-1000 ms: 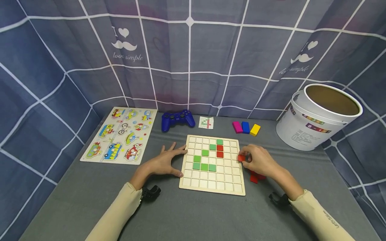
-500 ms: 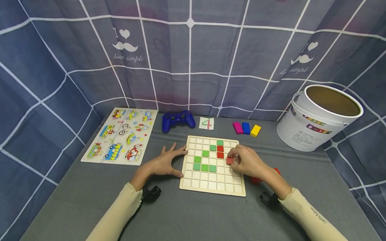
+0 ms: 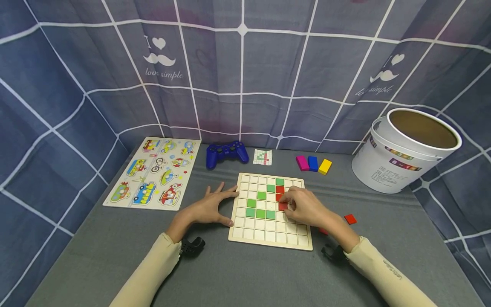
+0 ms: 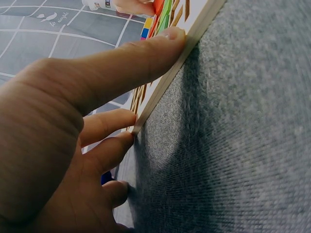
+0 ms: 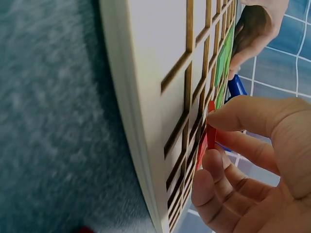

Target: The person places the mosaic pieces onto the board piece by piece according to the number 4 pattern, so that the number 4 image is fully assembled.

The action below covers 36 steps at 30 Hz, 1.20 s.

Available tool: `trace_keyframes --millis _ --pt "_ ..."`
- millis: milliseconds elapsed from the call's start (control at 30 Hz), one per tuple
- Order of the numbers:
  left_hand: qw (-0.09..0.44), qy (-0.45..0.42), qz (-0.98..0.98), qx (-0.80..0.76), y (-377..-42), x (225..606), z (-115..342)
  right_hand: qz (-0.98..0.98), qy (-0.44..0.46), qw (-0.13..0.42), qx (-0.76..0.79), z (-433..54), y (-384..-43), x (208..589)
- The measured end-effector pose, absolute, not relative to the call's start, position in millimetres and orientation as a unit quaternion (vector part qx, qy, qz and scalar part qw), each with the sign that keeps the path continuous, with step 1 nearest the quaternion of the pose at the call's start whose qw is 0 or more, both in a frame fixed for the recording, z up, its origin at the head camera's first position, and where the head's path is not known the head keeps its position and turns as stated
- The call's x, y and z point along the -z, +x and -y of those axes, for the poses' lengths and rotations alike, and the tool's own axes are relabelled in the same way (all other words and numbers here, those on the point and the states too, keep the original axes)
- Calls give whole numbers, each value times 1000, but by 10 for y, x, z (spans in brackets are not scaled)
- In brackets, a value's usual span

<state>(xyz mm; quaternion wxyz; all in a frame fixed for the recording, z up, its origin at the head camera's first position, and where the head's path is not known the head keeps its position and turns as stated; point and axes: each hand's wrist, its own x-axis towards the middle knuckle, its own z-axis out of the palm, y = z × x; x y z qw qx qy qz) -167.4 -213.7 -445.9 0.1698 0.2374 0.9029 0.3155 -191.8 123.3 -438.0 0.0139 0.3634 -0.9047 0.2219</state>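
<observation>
A wooden grid board lies on the grey cloth, with several green tiles and red tiles set in its squares. My right hand pinches a red tile between thumb and fingers, right at the board's surface, just below the two placed red ones. At the board's left edge my left hand rests with spread fingers; its thumb and fingertips touch the rim, as the left wrist view shows the hand along the wooden side.
A loose red tile lies right of the board. Behind it are a small pattern card, a blue game controller and pink, blue and yellow blocks. A picture puzzle board lies left; a white bucket stands right.
My right hand has carried the red tile leftward from beyond the board's right edge to a square under the other red tiles. The left hand has stayed at the left edge.
</observation>
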Motion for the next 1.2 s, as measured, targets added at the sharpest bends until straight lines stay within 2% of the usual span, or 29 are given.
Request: trace_keyframes --millis 567,1200 --pt "171 238 -903 -314 -1677 4469 2139 910 346 12 -227 -1232 -1898 4365" --pt "166 243 -901 -318 -1672 4457 2137 933 276 29 -227 -2070 -1700 4363"
